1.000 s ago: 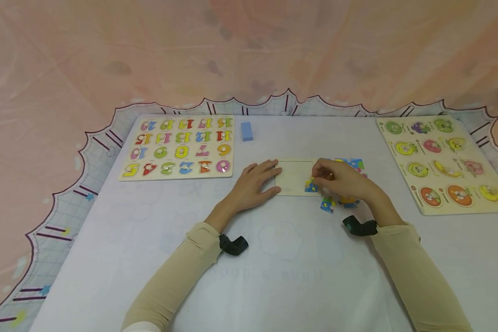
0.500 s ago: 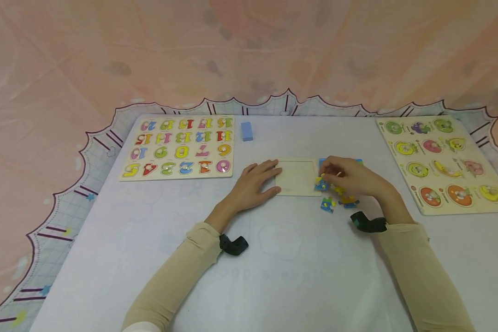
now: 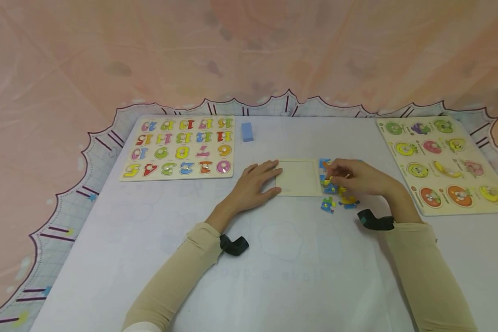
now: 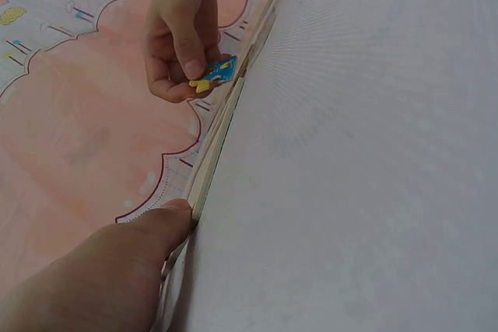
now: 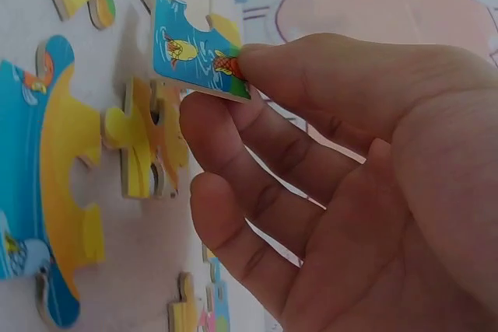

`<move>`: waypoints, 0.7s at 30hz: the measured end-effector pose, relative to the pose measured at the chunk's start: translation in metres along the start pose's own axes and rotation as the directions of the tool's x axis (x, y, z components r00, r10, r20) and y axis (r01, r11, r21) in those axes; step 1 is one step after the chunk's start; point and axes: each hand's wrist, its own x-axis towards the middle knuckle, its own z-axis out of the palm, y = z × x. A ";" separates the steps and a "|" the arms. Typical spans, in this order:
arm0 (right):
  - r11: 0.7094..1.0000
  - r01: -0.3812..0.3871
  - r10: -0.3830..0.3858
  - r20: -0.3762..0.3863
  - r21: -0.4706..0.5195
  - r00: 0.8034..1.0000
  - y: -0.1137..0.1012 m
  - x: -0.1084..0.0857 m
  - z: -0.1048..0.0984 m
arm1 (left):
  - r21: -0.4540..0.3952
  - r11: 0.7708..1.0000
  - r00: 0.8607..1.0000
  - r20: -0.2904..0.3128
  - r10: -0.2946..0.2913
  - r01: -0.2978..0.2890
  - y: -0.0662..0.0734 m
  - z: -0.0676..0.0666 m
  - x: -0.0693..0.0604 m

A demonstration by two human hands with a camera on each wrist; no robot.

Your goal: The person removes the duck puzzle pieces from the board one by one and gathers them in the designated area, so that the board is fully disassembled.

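Note:
My left hand point(image 3: 257, 184) lies with fingers spread, its fingertips and thumb on the left edge of a shallow wooden puzzle tray point(image 3: 298, 179). Between thumb and fingers my right hand point(image 3: 363, 177) pinches a blue jigsaw piece point(image 3: 329, 186), just right of the tray. In the right wrist view the held jigsaw piece point(image 5: 175, 48) shows small fish on blue and is tilted above the table. Loose jigsaw pieces lie beneath and around this hand, among them a blue and yellow one point(image 5: 70, 138). My right hand hides part of the pile.
A number board point(image 3: 178, 147) lies at the back left, with a small blue block point(image 3: 247, 132) beside it. At the right is a fruit board point(image 3: 446, 161). One loose jigsaw piece point(image 3: 328, 204) sits near the tray's lower right corner.
My right hand has moved to the right, carrying the jigsaw piece from over the tray's right end to above the loose pieces. The left hand has stayed in place.

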 end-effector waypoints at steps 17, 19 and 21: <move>1.000 -0.007 0.007 0.052 -0.014 0.999 0.008 -0.012 -0.012 | -0.001 1.000 1.000 -0.005 0.005 -0.005 -0.001 0.001 0.000; 1.000 -0.015 0.016 0.058 -0.021 0.998 0.010 -0.014 -0.013 | -0.001 1.000 1.000 -0.005 0.005 -0.005 -0.001 0.001 0.000; 1.000 -0.021 0.022 0.066 -0.016 0.998 0.012 -0.015 -0.015 | -0.001 1.000 1.000 -0.004 0.004 -0.004 -0.001 0.001 0.000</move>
